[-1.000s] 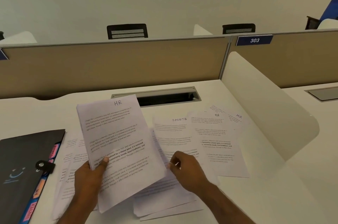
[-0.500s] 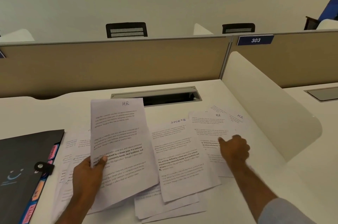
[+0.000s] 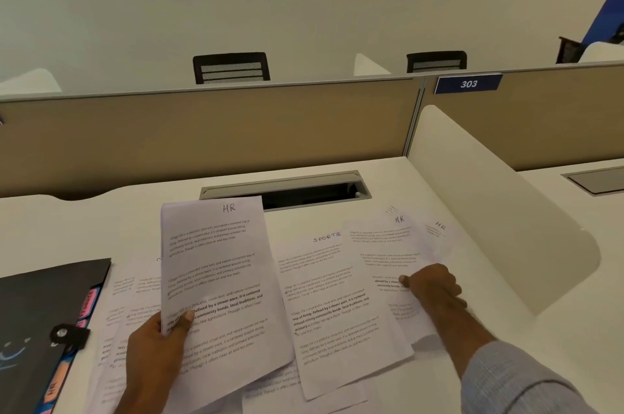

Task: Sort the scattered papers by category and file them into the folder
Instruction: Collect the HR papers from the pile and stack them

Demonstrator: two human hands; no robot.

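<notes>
My left hand point(image 3: 158, 349) grips a sheet headed HR point(image 3: 216, 278), lifted and tilted above the white desk, thumb on its lower left. To its right a sheet headed SPORTS point(image 3: 334, 309) lies flat. Further right another HR sheet point(image 3: 385, 254) lies on the desk, and my right hand point(image 3: 434, 288) pinches its right side, thumb on top. A third HR sheet point(image 3: 439, 231) peeks out behind it. More printed sheets point(image 3: 131, 305) lie under and left of the held page. A black folder point(image 3: 40, 319) with coloured tabs sits shut at the left edge.
A cable slot point(image 3: 287, 189) with a raised lid opens in the desk behind the papers. A white curved divider point(image 3: 489, 211) bounds the desk on the right. A tan partition point(image 3: 209, 133) with a 303 sign point(image 3: 468, 83) runs across the back, chair backs beyond it.
My right hand has moved from the middle pile rightward onto the far HR sheet and taken hold of it. The SPORTS sheet slid clear. The left hand's HR sheet turned more upright.
</notes>
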